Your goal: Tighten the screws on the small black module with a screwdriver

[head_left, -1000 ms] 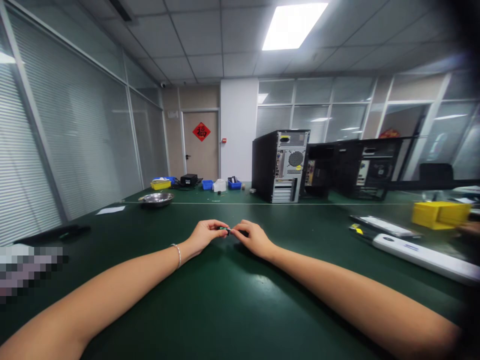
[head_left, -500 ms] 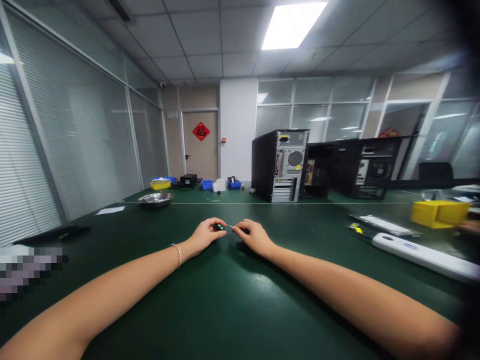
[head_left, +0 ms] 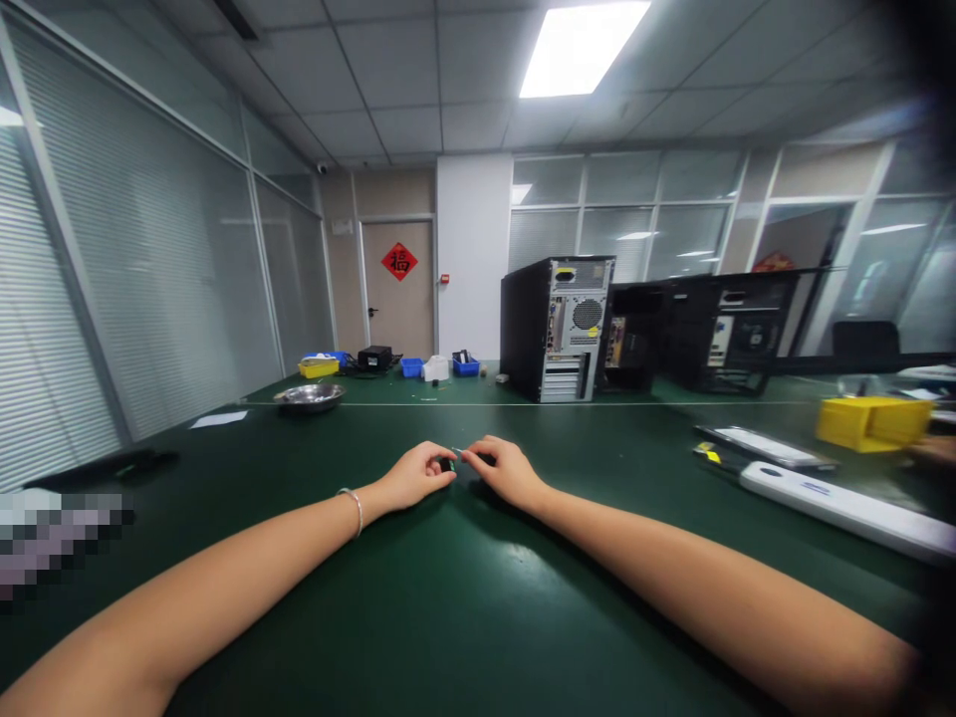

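My left hand [head_left: 415,474], with a bracelet at the wrist, is closed on a small black and green piece [head_left: 447,465] between thumb and fingers. The piece is too small to name, and the fingers hide part of it. Facing it, my right hand [head_left: 502,466] pinches a thin, pale, pin-like piece [head_left: 458,452] that points left toward the left fingertips. Whether this thin piece touches the black and green one I cannot tell. Both hands are just above the dark green tabletop [head_left: 478,617], with their fingertips close together.
A black computer tower [head_left: 527,329] stands behind my hands, with another tower [head_left: 736,334] farther right. A metal bowl [head_left: 312,397] is at the back left. On the right are a long white device [head_left: 843,506] and a yellow bin [head_left: 873,423]. A taut line [head_left: 418,403] crosses the table.
My left hand has shifted slightly right, and its fingers have turned the black and green piece. The gap between the fingertips is smaller. My right hand has hardly moved.
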`<state>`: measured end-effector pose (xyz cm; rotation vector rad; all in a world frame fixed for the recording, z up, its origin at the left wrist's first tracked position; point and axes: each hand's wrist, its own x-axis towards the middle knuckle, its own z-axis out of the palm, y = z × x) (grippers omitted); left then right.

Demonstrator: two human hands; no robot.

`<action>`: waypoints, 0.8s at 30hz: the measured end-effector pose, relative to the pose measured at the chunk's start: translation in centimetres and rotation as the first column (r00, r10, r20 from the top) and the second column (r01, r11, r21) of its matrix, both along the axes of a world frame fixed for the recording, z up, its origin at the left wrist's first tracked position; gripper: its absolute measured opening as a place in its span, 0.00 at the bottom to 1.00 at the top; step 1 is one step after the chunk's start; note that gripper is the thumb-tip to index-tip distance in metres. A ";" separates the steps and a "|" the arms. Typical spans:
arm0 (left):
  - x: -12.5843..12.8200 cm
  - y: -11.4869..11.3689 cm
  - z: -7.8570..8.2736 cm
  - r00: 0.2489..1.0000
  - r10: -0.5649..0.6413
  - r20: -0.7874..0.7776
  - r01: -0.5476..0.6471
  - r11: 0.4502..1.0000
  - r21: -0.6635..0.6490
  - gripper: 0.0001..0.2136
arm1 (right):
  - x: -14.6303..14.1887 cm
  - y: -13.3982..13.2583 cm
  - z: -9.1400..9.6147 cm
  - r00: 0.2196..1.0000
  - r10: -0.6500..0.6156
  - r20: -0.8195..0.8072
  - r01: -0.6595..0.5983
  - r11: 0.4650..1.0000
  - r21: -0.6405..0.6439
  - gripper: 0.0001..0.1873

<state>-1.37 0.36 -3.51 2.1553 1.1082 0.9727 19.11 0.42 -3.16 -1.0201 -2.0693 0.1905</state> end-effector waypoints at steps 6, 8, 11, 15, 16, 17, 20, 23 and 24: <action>0.1 -0.4 0.4 0.967 -0.014 -0.253 0.064 0.980 0.190 0.17 | -0.1 0.0 0.1 0.999 -0.025 0.048 0.027 0.999 -0.045 0.13; 0.1 -0.6 0.5 0.959 -0.023 -0.282 0.084 0.975 0.206 0.18 | -0.1 -0.1 0.2 0.997 -0.031 0.077 0.036 0.998 -0.060 0.13; 0.0 -0.6 0.5 0.959 0.021 -0.283 0.032 0.983 0.181 0.22 | -0.1 -0.1 0.2 0.993 -0.052 0.106 0.059 0.996 -0.069 0.12; -0.3 -0.4 0.4 0.961 0.059 -0.271 -0.020 0.989 0.146 0.20 | -0.1 0.1 0.1 0.990 -0.054 0.133 0.065 0.995 -0.081 0.09; -0.3 -0.3 0.4 0.961 0.058 -0.270 -0.021 0.990 0.136 0.19 | -0.1 0.0 0.1 0.989 -0.041 0.142 0.053 0.995 -0.083 0.09; -0.4 -0.2 0.4 0.963 0.056 -0.264 -0.023 0.992 0.124 0.18 | -0.1 0.0 0.1 0.988 -0.026 0.154 0.040 0.996 -0.085 0.10; -0.6 0.0 0.3 0.971 0.059 -0.230 -0.041 0.996 0.085 0.19 | -0.1 -0.2 0.2 0.975 0.024 0.219 -0.005 0.996 -0.086 0.13; -0.6 0.1 0.3 0.976 0.058 -0.210 -0.042 0.996 0.078 0.20 | -0.1 -0.4 0.4 0.959 0.056 0.277 -0.038 0.997 -0.070 0.14; -0.6 0.1 0.3 0.977 0.056 -0.204 -0.039 0.996 0.084 0.20 | -0.1 -0.5 0.4 0.957 0.060 0.285 -0.045 0.997 -0.061 0.14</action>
